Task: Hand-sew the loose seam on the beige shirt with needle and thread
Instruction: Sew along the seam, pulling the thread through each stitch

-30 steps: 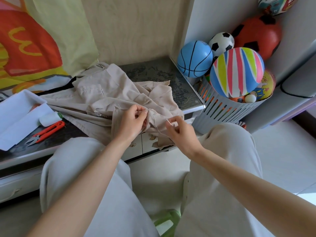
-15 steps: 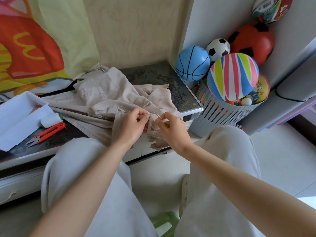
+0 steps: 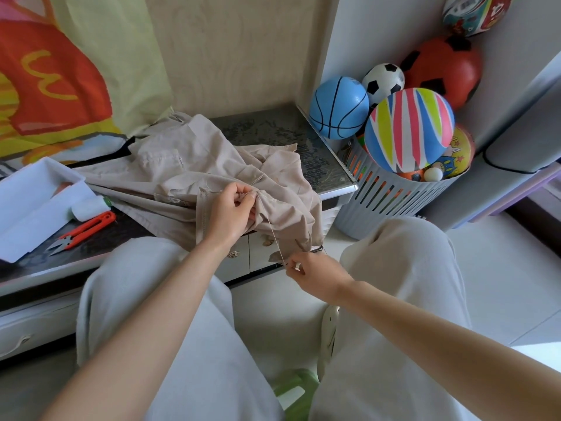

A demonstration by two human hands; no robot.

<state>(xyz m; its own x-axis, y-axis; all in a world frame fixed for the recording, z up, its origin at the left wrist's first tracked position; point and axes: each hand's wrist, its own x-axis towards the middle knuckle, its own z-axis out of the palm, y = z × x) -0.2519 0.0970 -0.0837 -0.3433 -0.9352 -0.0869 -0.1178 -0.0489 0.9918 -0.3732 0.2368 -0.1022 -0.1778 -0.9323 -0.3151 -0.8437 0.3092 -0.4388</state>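
Nearby orange snips (image 3: 82, 230), white box (image 3: 30, 205) on table (image 3: 273, 129); left hand (image 3: 232, 212) pinches shirt (image 3: 170, 168) seam, right hand (image 3: 315, 273) pinches thread (image 3: 274, 235)

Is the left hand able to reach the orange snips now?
Probably yes: the orange snips lie uncovered, nothing between them and the left hand. But that hand pinches the beige shirt and would have to let go first.

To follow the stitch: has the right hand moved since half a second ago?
Yes. The right hand pulled toward the person, from the shirt seam to below the table edge, drawing the thread out.
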